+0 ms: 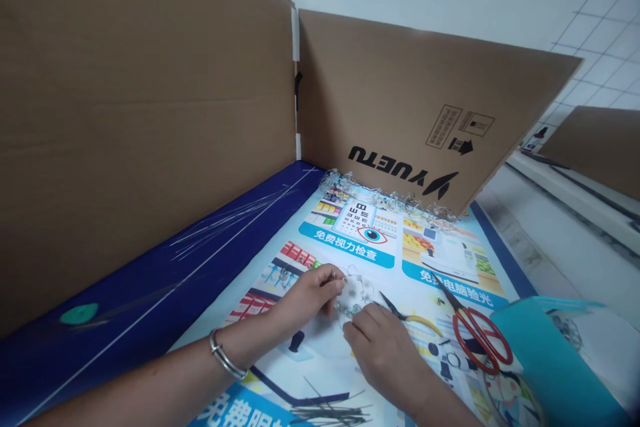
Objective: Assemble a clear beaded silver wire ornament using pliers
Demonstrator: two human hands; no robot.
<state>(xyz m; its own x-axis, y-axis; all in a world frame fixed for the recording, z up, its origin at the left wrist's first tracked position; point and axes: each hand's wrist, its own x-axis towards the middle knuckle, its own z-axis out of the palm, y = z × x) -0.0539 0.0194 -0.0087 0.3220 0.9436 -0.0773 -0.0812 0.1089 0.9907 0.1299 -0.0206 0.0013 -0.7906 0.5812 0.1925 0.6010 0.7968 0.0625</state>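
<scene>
Left hand [307,297] and right hand [383,353] pinch a clear beaded loop [356,292] between them; yellow-handled pliers [413,320] lie just beyond the right hand.

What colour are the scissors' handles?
Red: the scissors have red loop handles, best seen in the head view.

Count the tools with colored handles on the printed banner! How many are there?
2. The yellow-handled pliers lie just right of the right hand. The red-handled scissors lie farther right, beside a teal plastic sheet. More could be hidden under that sheet.
</scene>
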